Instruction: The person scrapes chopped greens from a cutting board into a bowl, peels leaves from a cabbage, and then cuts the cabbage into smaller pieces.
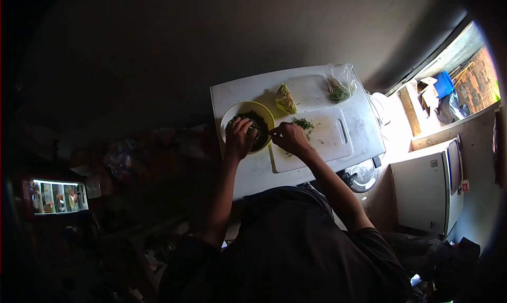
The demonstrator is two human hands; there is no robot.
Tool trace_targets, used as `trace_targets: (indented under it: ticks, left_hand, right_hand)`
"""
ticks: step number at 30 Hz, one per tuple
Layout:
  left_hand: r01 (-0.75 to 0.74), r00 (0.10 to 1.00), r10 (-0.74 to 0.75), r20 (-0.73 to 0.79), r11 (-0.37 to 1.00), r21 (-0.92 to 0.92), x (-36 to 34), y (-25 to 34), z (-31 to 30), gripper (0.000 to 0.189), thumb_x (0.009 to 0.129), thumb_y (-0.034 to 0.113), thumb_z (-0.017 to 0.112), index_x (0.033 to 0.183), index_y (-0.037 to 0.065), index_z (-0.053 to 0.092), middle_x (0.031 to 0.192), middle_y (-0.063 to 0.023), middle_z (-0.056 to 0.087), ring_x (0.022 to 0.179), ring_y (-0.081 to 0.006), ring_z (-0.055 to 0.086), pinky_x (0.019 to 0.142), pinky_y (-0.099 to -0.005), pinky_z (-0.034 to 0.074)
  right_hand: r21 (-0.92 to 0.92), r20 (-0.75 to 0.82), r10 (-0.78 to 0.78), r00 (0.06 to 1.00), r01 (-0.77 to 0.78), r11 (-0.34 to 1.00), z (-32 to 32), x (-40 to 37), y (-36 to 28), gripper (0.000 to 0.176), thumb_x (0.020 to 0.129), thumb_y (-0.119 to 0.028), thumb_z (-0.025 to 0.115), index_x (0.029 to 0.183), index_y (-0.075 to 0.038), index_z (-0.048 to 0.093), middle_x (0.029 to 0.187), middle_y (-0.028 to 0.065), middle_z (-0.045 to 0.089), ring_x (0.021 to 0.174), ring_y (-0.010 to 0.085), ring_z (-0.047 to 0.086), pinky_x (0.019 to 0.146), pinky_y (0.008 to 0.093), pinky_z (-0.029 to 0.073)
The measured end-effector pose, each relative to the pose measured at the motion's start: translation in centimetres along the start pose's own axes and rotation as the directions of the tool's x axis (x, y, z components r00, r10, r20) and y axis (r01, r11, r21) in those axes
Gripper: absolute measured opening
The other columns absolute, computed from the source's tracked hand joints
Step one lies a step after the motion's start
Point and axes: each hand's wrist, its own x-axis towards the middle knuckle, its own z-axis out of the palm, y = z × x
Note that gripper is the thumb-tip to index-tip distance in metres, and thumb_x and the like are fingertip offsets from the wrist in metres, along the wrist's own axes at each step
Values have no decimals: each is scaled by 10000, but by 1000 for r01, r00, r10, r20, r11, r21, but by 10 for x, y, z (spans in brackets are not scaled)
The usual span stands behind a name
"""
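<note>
A yellow-rimmed bowl (228, 113) stands on the white table and holds dark green chopped leaves (258, 122). My left hand (241, 138) is over the inside of the bowl with its fingers apart, at the leaves. At the bowl's right rim, the fingers of my right hand (291, 137) are pinched together; whether they grip the rim or a small bit of something is too small to tell. Beneath my right hand lies a white cutting board (330, 139) with a small heap of chopped greens (303, 124) near its upper left part.
A crumpled yellow-green wrapper or leafy piece (285, 99) lies behind the board. A clear plastic bag (339, 86) with greens sits at the table's (248, 176) back right corner. A white fridge (422, 192) is to the right, below a bright opening.
</note>
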Motion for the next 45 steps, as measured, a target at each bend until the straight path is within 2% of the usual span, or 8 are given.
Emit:
trace_targets:
  ticks: [2,8,12,14,18,31,40,45]
  left_hand:
    - [78,995,-74,-69,995,57,4,2,-8,532,949,478,520,1229,39,630,1345,-151,552,1339,-350,416,1146,-471,272]
    - [27,984,-34,-177,999,-42,6,11,-2,380,959,327,561,1214,59,645,1253,-163,615,1288,-337,480,1112,-474,332]
    - [30,981,-18,-192,998,61,-2,20,6,298,950,253,592,1204,114,662,1207,-122,654,1259,-321,512,1101,-480,346]
    - [19,970,-2,-245,998,64,-1,25,12,274,931,234,623,1188,155,674,1130,-55,697,1227,-307,541,1098,-485,348]
    - [41,956,-34,-293,999,17,0,26,19,296,882,196,682,1174,146,682,1007,11,729,1191,-283,571,1083,-465,365]
    - [-87,994,100,34,960,-266,-39,102,68,300,793,98,722,1084,50,666,1062,-119,653,1052,-313,584,929,-415,475]
    - [67,986,-77,148,995,76,-60,86,98,849,698,384,830,1357,26,433,1414,-169,413,1284,-369,410,1067,-481,345]
    - [105,982,-124,140,985,134,-68,81,114,872,734,341,814,1415,21,372,1515,-196,298,1336,-395,361,1095,-500,313]
  right_hand:
    - [-243,-197,-297,934,247,938,1,-2,1,142,771,-178,643,858,-178,756,889,107,649,880,303,659,691,458,545]
    - [-304,-319,-452,833,362,881,-1,-3,10,153,782,-136,625,858,-167,754,832,95,630,769,313,645,663,442,540]
    - [-186,-299,-338,893,292,938,5,-9,25,165,830,-172,629,926,-155,763,833,105,667,785,320,659,685,434,543]
    - [64,-157,-84,984,95,993,8,-12,43,186,852,-197,675,1010,-148,761,839,86,703,766,266,669,698,386,535]
    - [325,-11,42,999,-36,945,11,-30,77,193,888,-208,673,1040,-125,758,809,99,727,675,188,668,657,351,525]
    - [71,-165,62,984,-51,996,22,-129,160,181,888,-235,656,1027,-170,752,921,85,681,829,291,670,719,382,536]
    - [-127,-130,-216,968,199,972,36,-107,160,216,860,-207,599,1037,-211,723,876,71,636,873,284,643,715,415,535]
    - [-173,-187,-262,947,231,957,27,-77,187,240,834,-185,602,1036,-229,725,864,71,631,887,283,630,735,413,528]
